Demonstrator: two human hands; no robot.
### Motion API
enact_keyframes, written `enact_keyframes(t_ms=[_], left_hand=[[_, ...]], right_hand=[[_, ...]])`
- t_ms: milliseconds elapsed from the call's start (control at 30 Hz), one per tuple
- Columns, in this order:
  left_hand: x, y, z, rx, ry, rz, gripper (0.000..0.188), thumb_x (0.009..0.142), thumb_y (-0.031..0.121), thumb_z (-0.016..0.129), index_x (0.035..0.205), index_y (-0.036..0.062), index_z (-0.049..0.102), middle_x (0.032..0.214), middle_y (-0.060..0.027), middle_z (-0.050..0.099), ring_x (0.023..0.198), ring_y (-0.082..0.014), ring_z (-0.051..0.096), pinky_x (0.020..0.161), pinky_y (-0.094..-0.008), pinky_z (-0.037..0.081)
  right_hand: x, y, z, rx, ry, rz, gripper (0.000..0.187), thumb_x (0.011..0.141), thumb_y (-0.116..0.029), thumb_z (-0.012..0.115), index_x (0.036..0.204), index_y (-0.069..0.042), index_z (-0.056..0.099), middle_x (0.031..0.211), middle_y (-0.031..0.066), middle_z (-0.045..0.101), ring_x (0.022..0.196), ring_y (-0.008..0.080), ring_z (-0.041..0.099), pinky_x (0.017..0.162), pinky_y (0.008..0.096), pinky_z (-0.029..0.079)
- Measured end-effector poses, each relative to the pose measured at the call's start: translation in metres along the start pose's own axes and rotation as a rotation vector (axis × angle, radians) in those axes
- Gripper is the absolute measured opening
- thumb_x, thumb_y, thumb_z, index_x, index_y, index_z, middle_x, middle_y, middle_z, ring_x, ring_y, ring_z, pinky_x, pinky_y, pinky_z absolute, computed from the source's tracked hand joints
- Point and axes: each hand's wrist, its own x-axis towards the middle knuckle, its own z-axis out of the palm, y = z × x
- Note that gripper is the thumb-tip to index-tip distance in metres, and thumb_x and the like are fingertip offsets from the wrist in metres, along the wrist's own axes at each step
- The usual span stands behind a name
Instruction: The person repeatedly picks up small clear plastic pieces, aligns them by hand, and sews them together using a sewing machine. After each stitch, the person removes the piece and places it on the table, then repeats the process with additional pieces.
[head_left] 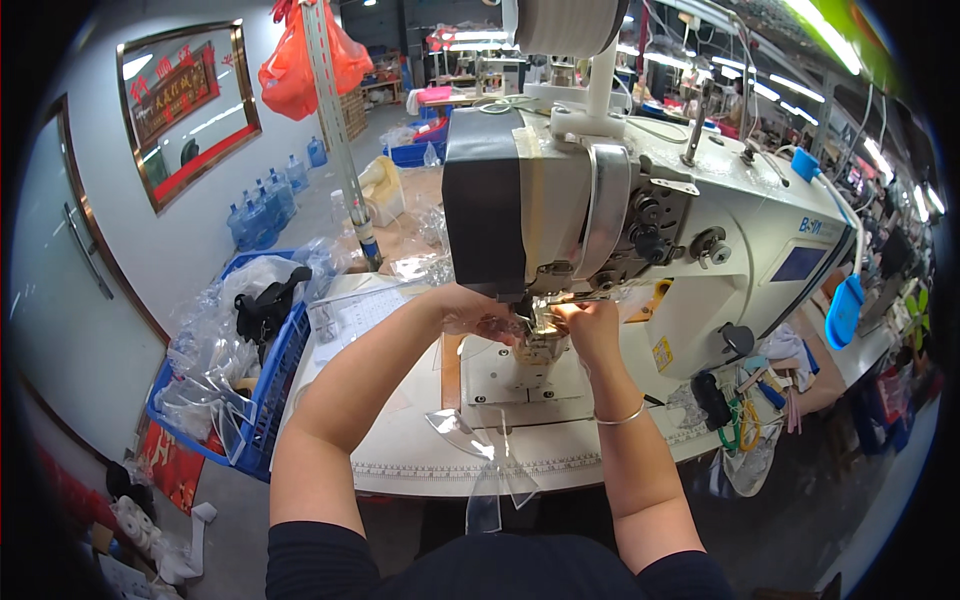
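Note:
A large white sewing machine with a dark end cover stands in front of me, and both my hands are at its needle area. My left hand is left of the presser foot, fingers closed on a clear plastic sheet; the machine head partly covers them. On the other side of the foot, my right hand is closed, fingertips pinched against the needle area. What they pinch is too small to make out. Clear plastic strips hang over the table's front edge below the machine bed.
At the left stands a blue crate filled with plastic bags and a black item. Scissors with green handles and other small tools lie at the right. A blue tag-like piece hangs beside the machine. A metal pole rises behind the table.

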Motion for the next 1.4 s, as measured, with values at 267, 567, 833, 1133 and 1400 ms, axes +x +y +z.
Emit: enact_keyframes(t_ms=[267, 567, 833, 1133, 1400], left_hand=[[-0.002, 0.005, 0.0, 0.005, -0.012, -0.046, 0.014, 0.081, -0.004, 0.059, 0.094, -0.0016, 0.056, 0.092, -0.0147, 0.063, 0.083, -0.023, 0.066, 0.072, -0.0327, 0.06], [-0.009, -0.005, 0.002, -0.031, -0.054, -0.01, 0.013, 0.083, 0.003, 0.06, 0.095, -0.0021, 0.056, 0.094, -0.0147, 0.062, 0.085, -0.0249, 0.065, 0.075, -0.0346, 0.059], [-0.067, -0.127, 0.015, -0.164, -0.074, 0.267, 0.019, 0.084, 0.006, 0.059, 0.101, 0.0013, 0.051, 0.112, -0.0163, 0.056, 0.093, -0.0286, 0.063, 0.075, -0.0351, 0.056], [-0.09, -0.202, 0.044, -0.83, 0.424, 0.353, 0.039, 0.084, 0.008, 0.06, 0.119, 0.0008, 0.043, 0.106, -0.0142, 0.055, 0.092, -0.0282, 0.06, 0.079, -0.0397, 0.053], [-0.097, -0.188, 0.082, -0.692, 0.497, 0.469, 0.041, 0.084, 0.003, 0.059, 0.122, -0.0031, 0.044, 0.103, -0.0105, 0.054, 0.095, -0.0219, 0.06, 0.083, -0.0364, 0.051]], right_hand=[[0.008, 0.013, 0.0, 0.028, -0.017, 0.018, 0.02, 0.071, -0.009, 0.063, 0.067, 0.011, 0.064, 0.058, 0.0081, 0.061, 0.054, 0.0099, 0.053, 0.049, 0.0261, 0.042], [-0.002, -0.004, -0.006, 0.138, -0.128, 0.074, 0.014, 0.072, -0.008, 0.067, 0.071, 0.006, 0.065, 0.07, 0.0089, 0.062, 0.063, 0.0126, 0.056, 0.054, 0.0263, 0.042], [-0.089, 0.035, -0.103, -0.226, -0.302, -0.153, 0.047, 0.073, -0.012, 0.067, 0.118, -0.01, 0.054, 0.121, 0.0074, 0.053, 0.118, 0.0267, 0.046, 0.099, 0.0385, 0.035], [-0.094, 0.106, -0.138, -0.782, -0.156, -0.573, 0.023, 0.068, -0.005, 0.07, 0.091, -0.006, 0.067, 0.099, 0.009, 0.06, 0.095, 0.0302, 0.054, 0.084, 0.0393, 0.044], [-0.086, 0.114, -0.143, -1.038, -0.329, -0.749, 0.018, 0.071, -0.01, 0.058, 0.088, -0.004, 0.058, 0.09, 0.012, 0.059, 0.088, 0.0308, 0.055, 0.08, 0.0393, 0.042]])
